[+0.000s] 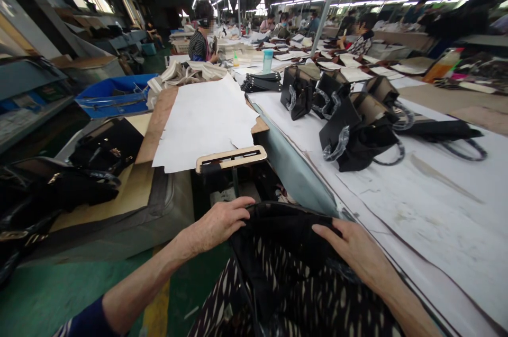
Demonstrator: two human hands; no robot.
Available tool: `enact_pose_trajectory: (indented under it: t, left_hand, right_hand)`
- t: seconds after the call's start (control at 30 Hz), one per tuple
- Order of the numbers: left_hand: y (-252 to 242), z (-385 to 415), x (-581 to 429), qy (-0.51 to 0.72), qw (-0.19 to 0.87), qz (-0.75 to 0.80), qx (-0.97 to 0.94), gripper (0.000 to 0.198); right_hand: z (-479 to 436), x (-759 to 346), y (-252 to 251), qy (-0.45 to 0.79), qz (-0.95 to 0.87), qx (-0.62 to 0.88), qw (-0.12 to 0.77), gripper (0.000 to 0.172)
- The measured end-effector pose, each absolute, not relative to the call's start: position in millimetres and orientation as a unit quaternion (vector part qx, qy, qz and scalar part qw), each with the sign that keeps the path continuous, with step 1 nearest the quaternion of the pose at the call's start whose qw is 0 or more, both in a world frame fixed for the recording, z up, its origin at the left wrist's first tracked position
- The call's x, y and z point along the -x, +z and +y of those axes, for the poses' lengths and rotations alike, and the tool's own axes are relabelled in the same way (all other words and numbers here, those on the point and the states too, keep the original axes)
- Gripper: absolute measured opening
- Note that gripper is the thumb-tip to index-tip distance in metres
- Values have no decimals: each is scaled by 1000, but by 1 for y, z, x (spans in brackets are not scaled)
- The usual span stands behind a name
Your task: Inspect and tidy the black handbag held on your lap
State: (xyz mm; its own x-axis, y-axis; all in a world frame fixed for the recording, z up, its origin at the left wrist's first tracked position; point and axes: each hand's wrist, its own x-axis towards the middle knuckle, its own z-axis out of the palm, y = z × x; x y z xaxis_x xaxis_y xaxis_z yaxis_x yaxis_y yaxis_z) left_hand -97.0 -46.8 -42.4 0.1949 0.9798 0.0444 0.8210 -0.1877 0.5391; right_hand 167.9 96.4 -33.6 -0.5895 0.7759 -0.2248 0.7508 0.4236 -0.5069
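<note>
A black bag [286, 231] lies in my lap at the bottom middle of the head view. My left hand [220, 223] grips its left rim, fingers curled over the edge. On the right side, my right hand [351, 249] rests against the bag with its fingers pressed together along the top. The bag's opening sits between both hands. Beneath it shows patterned dark fabric with pale spots [317, 305].
A long white-covered table [436, 210] runs to the right, carrying several black handbags [353, 136] with wrapped handles. Ahead stands a wooden stand [232, 157] and a board with white paper [206, 120]. More black bags [59, 183] pile at left. Other people work far back.
</note>
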Motion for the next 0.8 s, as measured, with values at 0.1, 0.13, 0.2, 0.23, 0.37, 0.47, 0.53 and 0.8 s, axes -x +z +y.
enact_pose_trajectory:
  t: [0.1,0.13,0.2,0.23,0.37,0.47,0.53,0.8]
  left_hand:
    - [-44,-46,95,185,176,606,-753,15]
    - [-44,-46,94,185,170,611,-751,16]
    - [-46,-45,92,185,159,629,-738,16]
    - [-47,-44,92,185,153,641,-729,15]
    - [-50,-39,89,186,143,678,-696,12]
    - [-47,-33,88,170,139,696,-683,12]
    - [-43,-27,88,140,138,710,-676,12]
    - [-37,-7,88,108,182,698,-684,51]
  right_hand:
    - [95,-167,-34,268,-849,454,27,45]
    - [95,-167,-35,261,-850,456,27,46]
    - [94,-167,-35,259,-849,460,30,46]
    - [93,-167,-35,263,-847,460,31,45]
    - [90,-168,-33,283,-844,454,37,41]
    - [88,-169,-31,288,-848,440,62,41]
    - [86,-170,-31,288,-850,434,79,42]
    - [81,-171,-31,253,-854,453,44,41]
